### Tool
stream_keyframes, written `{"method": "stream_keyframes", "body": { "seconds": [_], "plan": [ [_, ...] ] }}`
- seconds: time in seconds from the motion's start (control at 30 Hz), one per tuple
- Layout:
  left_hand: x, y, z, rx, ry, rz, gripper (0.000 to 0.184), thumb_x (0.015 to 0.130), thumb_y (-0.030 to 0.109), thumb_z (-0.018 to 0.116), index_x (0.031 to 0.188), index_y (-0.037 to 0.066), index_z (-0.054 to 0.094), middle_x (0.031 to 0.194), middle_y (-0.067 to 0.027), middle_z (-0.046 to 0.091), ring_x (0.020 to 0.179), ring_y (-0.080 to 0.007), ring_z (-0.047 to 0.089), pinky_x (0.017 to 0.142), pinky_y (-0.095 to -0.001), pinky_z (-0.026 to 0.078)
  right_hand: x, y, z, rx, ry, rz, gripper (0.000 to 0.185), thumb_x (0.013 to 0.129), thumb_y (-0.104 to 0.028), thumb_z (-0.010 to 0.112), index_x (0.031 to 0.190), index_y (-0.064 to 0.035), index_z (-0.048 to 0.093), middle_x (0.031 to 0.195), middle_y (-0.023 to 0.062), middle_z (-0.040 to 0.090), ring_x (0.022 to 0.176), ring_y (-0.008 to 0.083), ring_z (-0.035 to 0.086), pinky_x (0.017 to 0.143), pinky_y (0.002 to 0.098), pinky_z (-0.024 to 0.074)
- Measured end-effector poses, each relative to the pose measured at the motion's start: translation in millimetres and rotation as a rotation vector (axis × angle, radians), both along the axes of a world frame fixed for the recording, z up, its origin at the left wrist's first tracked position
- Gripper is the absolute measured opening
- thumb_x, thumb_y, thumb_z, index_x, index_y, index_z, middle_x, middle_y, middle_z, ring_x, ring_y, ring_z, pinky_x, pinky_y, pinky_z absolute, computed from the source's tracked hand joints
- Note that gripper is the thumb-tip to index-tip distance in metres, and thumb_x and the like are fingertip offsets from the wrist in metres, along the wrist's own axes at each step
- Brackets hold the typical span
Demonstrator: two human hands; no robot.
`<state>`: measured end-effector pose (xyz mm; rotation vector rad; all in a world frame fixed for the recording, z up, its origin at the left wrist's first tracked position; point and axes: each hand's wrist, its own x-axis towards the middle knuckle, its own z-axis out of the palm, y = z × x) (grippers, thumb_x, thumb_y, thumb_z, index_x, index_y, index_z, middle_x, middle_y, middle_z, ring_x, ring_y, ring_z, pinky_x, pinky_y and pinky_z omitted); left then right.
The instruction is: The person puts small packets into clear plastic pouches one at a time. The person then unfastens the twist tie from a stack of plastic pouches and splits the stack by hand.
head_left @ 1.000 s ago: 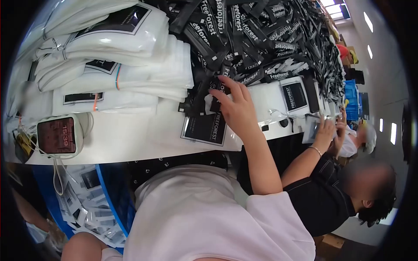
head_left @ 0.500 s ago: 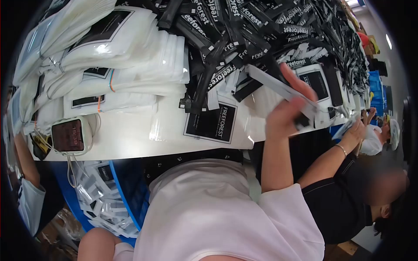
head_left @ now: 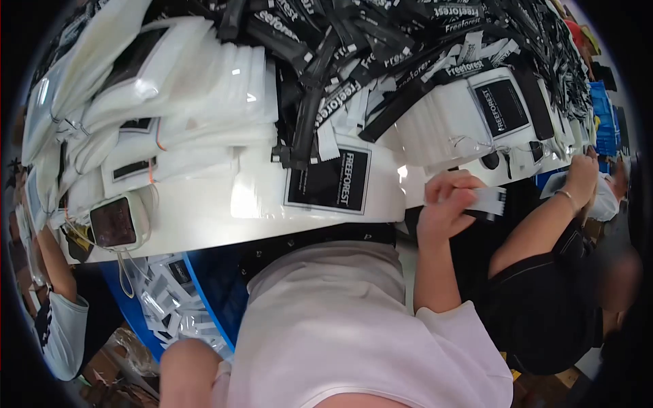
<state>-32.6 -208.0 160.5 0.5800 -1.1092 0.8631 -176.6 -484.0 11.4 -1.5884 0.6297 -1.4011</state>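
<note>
My right hand (head_left: 445, 207) is closed just off the table's front edge, at the right. A small white strip-like packet (head_left: 488, 201) with dark print at its end sticks out of its fingers; a dark piece shows under it. On the table nearby lies a clear plastic bag with a black FREEFOREST label (head_left: 340, 180). Behind my hand is a bundle of white bags with another black label (head_left: 502, 109). My left arm (head_left: 189, 370) hangs low at the bottom left, and its hand is out of view.
Black Freeforest sachets (head_left: 326, 64) pile up at the back. Stacked plastic bags (head_left: 197, 88) and a small device with a screen (head_left: 117, 223) are on the left. Below stands a blue bin (head_left: 204, 299) of packets. Co-workers (head_left: 544, 285) sit at both sides.
My right hand has come down from above the white bundle to beside the table's front edge, keeping the white packet. The view has shifted slightly.
</note>
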Motion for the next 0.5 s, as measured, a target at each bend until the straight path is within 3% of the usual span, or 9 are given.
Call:
{"method": "stream_keyframes", "body": {
  "seconds": [0.03, 0.1, 0.13, 0.2, 0.3, 0.4, 0.5],
  "plan": [
    [-2, 18, -31, 0.028, 0.199, -0.233, 0.018, 0.089, 0.016, 0.040, 0.079, 0.002, 0.045, 0.079, -0.0054, 0.041, 0.068, -0.0165, 0.041, 0.061, -0.0264, 0.034, -4, 1, 4, -0.024, 0.010, -0.016, 0.039, 0.090, -0.046, 0.040, 0.084, -0.0076, 0.036, 0.056, 0.0020, 0.032, 0.040, 0.0087, 0.028, 0.034, 0.0217, 0.0211],
    [-12, 7, -41, 0.306, 0.644, -0.705, 0.022, 0.090, 0.020, 0.037, 0.097, 0.000, 0.044, 0.101, -0.0117, 0.042, 0.091, -0.0237, 0.041, 0.074, -0.0346, 0.039, -17, 2, 13, -0.036, 0.009, 0.020, 0.039, 0.091, -0.045, 0.038, 0.084, -0.0072, 0.030, 0.056, 0.0035, 0.035, 0.039, 0.0085, 0.027, 0.034, 0.0213, 0.0202],
    [-13, -39, -32, 0.553, 0.879, -0.945, 0.030, 0.092, 0.024, 0.037, 0.108, 0.000, 0.041, 0.115, -0.0152, 0.040, 0.105, -0.0271, 0.039, 0.081, -0.0399, 0.039, -24, 4, 13, -0.033, 0.040, 0.014, 0.040, 0.092, -0.046, 0.036, 0.084, -0.0071, 0.031, 0.056, 0.0041, 0.034, 0.039, 0.0087, 0.027, 0.033, 0.0217, 0.0203],
    [-18, -73, -37, 0.799, 1.007, -1.254, 0.028, 0.091, 0.023, 0.038, 0.107, 0.000, 0.042, 0.111, -0.0141, 0.040, 0.102, -0.0259, 0.038, 0.078, -0.0389, 0.038, -39, 6, 7, 0.003, 0.031, 0.035, 0.039, 0.092, -0.046, 0.034, 0.085, -0.0074, 0.032, 0.056, 0.0047, 0.034, 0.039, 0.0091, 0.027, 0.032, 0.0217, 0.0203],
    [-26, -69, -45, 0.787, 1.071, -1.433, 0.026, 0.090, 0.022, 0.040, 0.105, 0.001, 0.044, 0.106, -0.0124, 0.040, 0.097, -0.0240, 0.038, 0.075, -0.0374, 0.036, -43, 9, 9, -0.063, 0.049, 0.073, 0.038, 0.093, -0.045, 0.033, 0.085, -0.0074, 0.033, 0.056, 0.0056, 0.035, 0.038, 0.0094, 0.026, 0.031, 0.0216, 0.0206],
    [-25, -58, -49, 0.742, 1.120, -1.505, 0.024, 0.089, 0.020, 0.041, 0.104, 0.002, 0.046, 0.101, -0.0108, 0.040, 0.091, -0.0221, 0.038, 0.072, -0.0359, 0.035, -57, 7, 8, -0.030, 0.049, 0.188, 0.028, 0.095, -0.035, 0.033, 0.086, -0.0118, 0.044, 0.058, 0.0041, 0.036, 0.037, 0.0116, 0.027, 0.034, 0.0237, 0.0221],
    [-21, -55, -48, 0.730, 1.120, -1.541, 0.022, 0.088, 0.019, 0.043, 0.103, 0.003, 0.048, 0.096, -0.0091, 0.040, 0.086, -0.0203, 0.037, 0.068, -0.0344, 0.033, -62, 3, 17, -0.019, 0.140, 0.245, 0.025, 0.094, -0.030, 0.032, 0.084, -0.0104, 0.044, 0.057, 0.0039, 0.037, 0.037, 0.0106, 0.026, 0.034, 0.0227, 0.0214]
  ]
}}
